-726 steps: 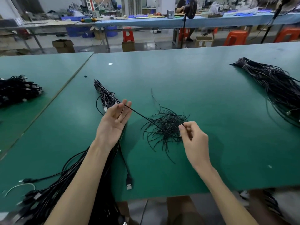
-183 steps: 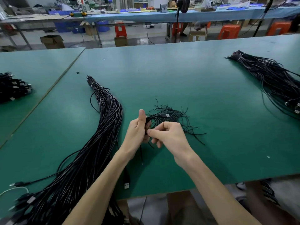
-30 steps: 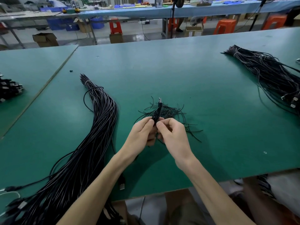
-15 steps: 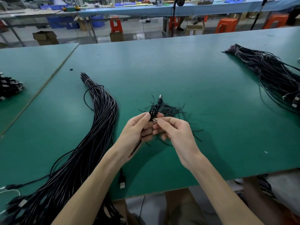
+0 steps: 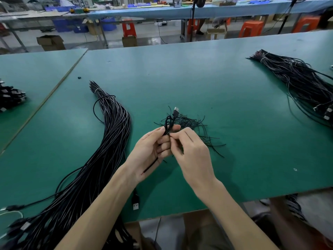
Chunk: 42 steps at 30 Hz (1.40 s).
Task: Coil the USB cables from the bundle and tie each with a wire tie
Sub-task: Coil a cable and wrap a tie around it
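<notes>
Green matting covers the surface (image 5: pixel 189 83), whose near edge runs under both forearms. Nearest, one USB plug (image 5: pixel 135 202) lies at that edge beside the left forearm. Two hands meet above the mat: the left hand (image 5: pixel 150 150) is closed around one coiled cable (image 5: pixel 168 124), its loops standing above the fingers and one metal connector (image 5: pixel 176 111) pointing up and away. The right hand (image 5: pixel 193 154) pinches with thumb and forefinger at the coil's waist, where a wire tie (image 5: pixel 151 165) is held; one loose end of it trails down across the left palm. Just behind the hands lies one loose heap of wire ties (image 5: pixel 195 127), too tangled to count. To the left, one long bundle (image 5: pixel 108 141) of black cables sweeps from the near corner to a banded far tip. Farther right lies a second bundle (image 5: pixel 297 82), and at the left edge one pile of finished coils (image 5: pixel 10 98). Beyond stand four orange stools (image 5: pixel 251 27).
</notes>
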Each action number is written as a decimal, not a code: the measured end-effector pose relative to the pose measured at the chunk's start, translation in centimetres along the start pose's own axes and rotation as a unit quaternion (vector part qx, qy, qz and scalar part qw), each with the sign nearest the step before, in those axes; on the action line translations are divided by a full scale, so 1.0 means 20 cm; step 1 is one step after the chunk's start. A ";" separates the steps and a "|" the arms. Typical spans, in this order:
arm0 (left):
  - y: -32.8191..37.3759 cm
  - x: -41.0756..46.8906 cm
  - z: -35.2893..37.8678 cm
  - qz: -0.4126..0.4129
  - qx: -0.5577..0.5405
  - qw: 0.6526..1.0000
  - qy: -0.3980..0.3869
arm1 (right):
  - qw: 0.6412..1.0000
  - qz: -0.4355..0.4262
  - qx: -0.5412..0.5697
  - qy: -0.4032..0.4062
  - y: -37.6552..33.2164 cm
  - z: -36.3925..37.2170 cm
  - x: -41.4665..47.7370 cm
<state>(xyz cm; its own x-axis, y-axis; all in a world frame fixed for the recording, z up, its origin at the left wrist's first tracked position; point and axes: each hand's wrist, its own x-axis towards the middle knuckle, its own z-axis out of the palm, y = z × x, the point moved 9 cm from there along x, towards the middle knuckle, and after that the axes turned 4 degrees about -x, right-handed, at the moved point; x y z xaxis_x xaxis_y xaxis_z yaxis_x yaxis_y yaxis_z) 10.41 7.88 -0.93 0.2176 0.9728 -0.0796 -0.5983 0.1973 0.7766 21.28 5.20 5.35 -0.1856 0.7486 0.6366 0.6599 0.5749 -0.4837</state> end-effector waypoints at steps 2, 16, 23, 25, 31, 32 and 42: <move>0.00 0.00 -0.02 0.006 0.017 1.000 0.019 | 1.000 0.002 -0.014 -0.002 -0.02 0.00 0.01; 0.06 -0.01 -0.02 0.096 0.286 0.948 0.102 | 0.989 -0.040 -0.084 -0.116 0.01 0.04 0.05; 0.05 -0.03 0.03 0.106 0.309 0.942 0.071 | 0.992 0.077 -0.036 -0.090 0.08 0.03 0.03; 0.06 -0.03 0.03 0.121 0.320 0.938 0.060 | 0.979 0.165 0.069 -0.097 0.16 0.05 0.01; 0.09 -0.03 0.05 0.158 0.308 0.938 0.028 | 0.778 0.422 0.447 -0.134 0.24 0.18 -0.08; 0.10 -0.03 0.04 0.159 0.297 0.941 0.032 | 0.709 0.457 0.519 -0.138 0.22 0.22 -0.10; 0.16 -0.05 0.02 0.231 0.278 0.932 0.038 | 0.545 0.492 0.656 -0.177 0.10 0.26 -0.12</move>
<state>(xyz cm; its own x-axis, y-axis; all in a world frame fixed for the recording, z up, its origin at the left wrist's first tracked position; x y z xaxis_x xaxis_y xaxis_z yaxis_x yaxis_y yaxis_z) 8.58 7.43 1.88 -0.0315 0.9481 0.3164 -0.1186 -0.3179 0.9407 19.33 6.25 -0.37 -0.4943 0.7906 -0.3613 -0.4779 -0.5944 -0.6468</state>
